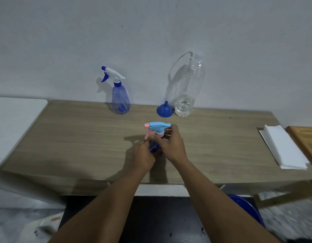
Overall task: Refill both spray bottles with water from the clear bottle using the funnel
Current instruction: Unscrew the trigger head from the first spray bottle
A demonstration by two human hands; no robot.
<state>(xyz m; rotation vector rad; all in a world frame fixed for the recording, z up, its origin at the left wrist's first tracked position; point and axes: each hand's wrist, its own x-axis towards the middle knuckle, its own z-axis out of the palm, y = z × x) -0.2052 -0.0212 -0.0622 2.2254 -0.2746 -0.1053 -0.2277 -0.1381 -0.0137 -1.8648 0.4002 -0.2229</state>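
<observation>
A spray bottle with a light blue and pink trigger head (157, 128) stands at the table's middle. My left hand (143, 155) grips its blue body from the left. My right hand (171, 144) curls round the neck just under the head. A second spray bottle (120, 99) with a white and dark blue head stands at the back by the wall. An upturned blue funnel (164, 110) lies right of it, beside the tall clear bottle (186, 92), which holds a little water at its bottom.
The wooden table (81, 137) runs to the wall. A stack of white paper towels (283, 148) lies at the right, with a wooden board (307, 139) beyond it. A white surface (13, 116) adjoins the left end. A blue tub (246, 207) sits below the front edge.
</observation>
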